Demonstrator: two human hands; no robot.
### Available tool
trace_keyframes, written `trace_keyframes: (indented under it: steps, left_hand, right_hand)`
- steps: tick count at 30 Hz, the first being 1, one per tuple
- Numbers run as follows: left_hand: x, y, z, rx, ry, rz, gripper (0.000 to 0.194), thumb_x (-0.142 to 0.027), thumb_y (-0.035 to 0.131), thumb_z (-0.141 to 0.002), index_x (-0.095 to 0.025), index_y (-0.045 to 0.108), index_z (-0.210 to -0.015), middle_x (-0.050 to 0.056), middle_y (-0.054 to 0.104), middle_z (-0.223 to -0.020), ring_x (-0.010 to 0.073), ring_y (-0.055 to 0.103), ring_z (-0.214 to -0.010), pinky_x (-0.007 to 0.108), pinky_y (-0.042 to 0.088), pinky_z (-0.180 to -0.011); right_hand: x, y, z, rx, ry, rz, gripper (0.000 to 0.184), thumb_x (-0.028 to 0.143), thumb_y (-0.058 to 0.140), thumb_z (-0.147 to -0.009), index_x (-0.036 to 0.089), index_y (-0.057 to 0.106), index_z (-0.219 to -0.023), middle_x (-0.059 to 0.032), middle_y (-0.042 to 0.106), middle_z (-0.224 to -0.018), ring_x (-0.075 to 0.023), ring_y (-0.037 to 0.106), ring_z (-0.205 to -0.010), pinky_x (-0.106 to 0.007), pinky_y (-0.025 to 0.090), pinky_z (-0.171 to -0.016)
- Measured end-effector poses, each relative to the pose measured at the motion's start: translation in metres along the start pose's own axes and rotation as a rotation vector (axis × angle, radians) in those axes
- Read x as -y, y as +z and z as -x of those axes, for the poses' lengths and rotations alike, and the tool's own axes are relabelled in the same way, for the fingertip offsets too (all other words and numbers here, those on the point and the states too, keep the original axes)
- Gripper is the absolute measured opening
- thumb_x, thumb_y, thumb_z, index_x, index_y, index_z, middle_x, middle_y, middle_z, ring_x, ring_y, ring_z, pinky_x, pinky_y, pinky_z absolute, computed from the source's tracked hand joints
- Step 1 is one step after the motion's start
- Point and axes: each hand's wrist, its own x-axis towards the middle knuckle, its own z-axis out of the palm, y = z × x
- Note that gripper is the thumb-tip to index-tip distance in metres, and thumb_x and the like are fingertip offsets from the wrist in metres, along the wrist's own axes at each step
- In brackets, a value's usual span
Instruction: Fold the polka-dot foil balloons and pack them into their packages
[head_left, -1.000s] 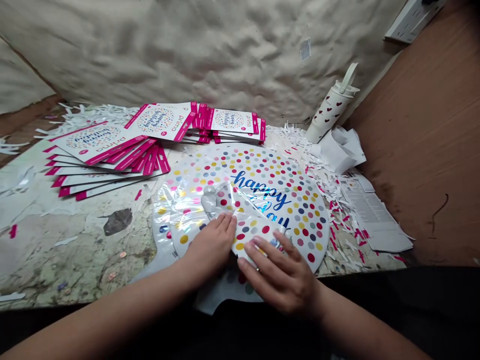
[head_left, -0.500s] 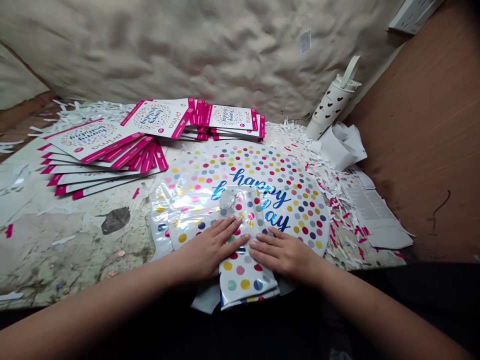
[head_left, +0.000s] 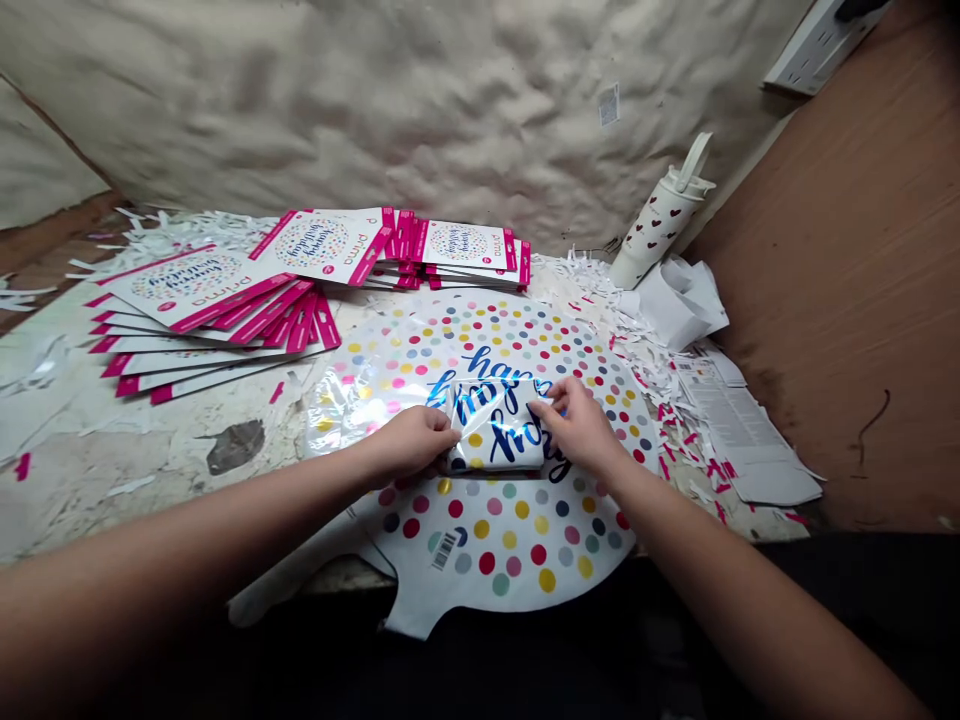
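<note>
Half a second earlier, a long, narrow strip of folded white plastic foil with coloured dots ran from the centre of the frame toward the bottom; it had become a short, flat rectangular packet at the centre, its blue lettering uppermost. The left bare hand and right bare hand had gone from lying flat to pinching its opposite sides. Below, the round dotted foil sheet had come uncovered, showing a black-and-white barcode.
</note>
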Motion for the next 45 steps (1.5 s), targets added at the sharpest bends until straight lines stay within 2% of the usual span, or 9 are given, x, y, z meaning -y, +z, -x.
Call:
trace_keyframes:
  steps: [3, 7, 12, 14, 22, 29, 36, 40, 45]
  left_hand:
    - [0.003, 0.0, -0.003, 0.028, 0.009, 0.004, 0.028, -0.042, 0.059, -0.067, -0.018, 0.046, -0.061, 0.0, 0.059, -0.051, 0.0131, 0.055, -0.048, 0.019, 0.039, -0.043]
    - [0.008, -0.005, 0.003, 0.059, 0.06, -0.028, 0.03, -0.045, 0.061, -0.065, -0.018, 0.05, -0.069, 0.0, 0.06, -0.057, 0.0162, 0.059, -0.056, 0.022, 0.042, -0.049]
    - [0.016, -0.001, 0.019, -0.419, 0.614, -0.492, 0.026, -0.044, 0.05, -0.078, -0.019, 0.055, -0.078, 0.006, 0.062, -0.08, 0.0213, 0.057, -0.079, 0.032, 0.043, -0.071]
    - [0.018, 0.003, 0.025, -0.43, 0.702, -0.541, 0.028, -0.044, 0.047, -0.08, -0.019, 0.057, -0.074, 0.006, 0.061, -0.08, 0.0199, 0.056, -0.077, 0.031, 0.042, -0.07]
    - [0.029, 0.018, 0.033, 0.191, -0.05, 0.408, 0.042, -0.054, 0.062, -0.066, -0.02, 0.045, -0.084, -0.011, 0.043, -0.04, 0.0035, 0.023, -0.028, 0.016, 0.014, -0.032]
    - [0.019, 0.008, 0.018, 0.239, -0.101, 0.101, 0.039, -0.055, 0.058, -0.066, -0.02, 0.042, -0.065, -0.005, 0.052, -0.041, 0.0083, 0.037, -0.027, 0.02, 0.026, -0.032]
    - [0.015, -0.015, 0.026, -0.33, 0.535, -0.67, 0.031, -0.041, 0.039, -0.085, -0.02, 0.061, -0.08, 0.004, 0.067, -0.078, 0.0194, 0.061, -0.073, 0.028, 0.043, -0.065]
    - [0.024, -0.005, 0.018, -0.344, 0.675, -0.735, 0.035, -0.034, 0.032, -0.09, -0.018, 0.062, -0.093, 0.007, 0.066, -0.091, 0.0213, 0.057, -0.088, 0.033, 0.043, -0.081]
    - [0.029, 0.001, 0.009, -0.429, 0.685, -0.763, 0.035, -0.045, 0.043, -0.085, -0.017, 0.065, -0.084, 0.011, 0.059, -0.1, 0.0262, 0.052, -0.095, 0.04, 0.042, -0.085]
  right_hand:
    - [0.011, 0.016, 0.004, -0.158, -0.339, 0.315, 0.032, 0.034, 0.032, -0.093, 0.017, 0.055, -0.109, -0.0117, 0.061, -0.109, -0.0232, 0.056, -0.104, -0.04, 0.045, -0.087]
    - [0.011, 0.044, 0.0, 0.011, -0.444, 0.604, 0.049, 0.044, 0.03, -0.093, 0.021, 0.041, -0.134, -0.0104, 0.031, -0.146, -0.0303, 0.021, -0.136, -0.056, 0.012, -0.108]
    - [0.003, 0.054, -0.01, 0.082, -0.416, 0.665, 0.056, 0.054, 0.021, -0.092, 0.032, 0.021, -0.143, -0.0029, 0.015, -0.152, -0.0256, 0.008, -0.139, -0.054, 0.004, -0.109]
    - [0.001, 0.053, -0.012, 0.094, -0.408, 0.67, 0.055, 0.054, 0.02, -0.092, 0.033, 0.02, -0.143, -0.0021, 0.013, -0.152, -0.0251, 0.007, -0.139, -0.053, 0.004, -0.109]
    - [-0.002, 0.057, -0.013, 0.07, -0.417, 0.676, 0.055, 0.053, 0.019, -0.092, 0.033, 0.018, -0.143, 0.0001, 0.012, -0.152, -0.0248, 0.007, -0.139, -0.053, 0.003, -0.109]
    - [0.001, 0.052, -0.01, 0.122, -0.413, 0.679, 0.056, 0.054, 0.016, -0.092, 0.034, 0.014, -0.143, 0.0002, 0.008, -0.153, -0.0237, 0.005, -0.139, -0.055, 0.002, -0.108]
    - [0.0, 0.053, -0.011, 0.103, -0.425, 0.619, 0.055, 0.053, 0.02, -0.092, 0.033, 0.019, -0.143, -0.001, 0.011, -0.152, -0.0242, 0.006, -0.139, -0.053, 0.003, -0.109]
    - [-0.003, 0.047, -0.008, 0.058, -0.481, 0.525, 0.051, 0.039, 0.025, -0.094, 0.02, 0.029, -0.141, -0.0054, 0.016, -0.152, -0.0205, 0.011, -0.139, -0.043, 0.011, -0.112]
    - [0.006, 0.046, -0.004, 0.045, -0.598, 0.658, 0.049, 0.028, 0.036, -0.089, 0.014, 0.039, -0.136, -0.0109, 0.025, -0.148, -0.0285, 0.012, -0.138, -0.053, 0.003, -0.11]
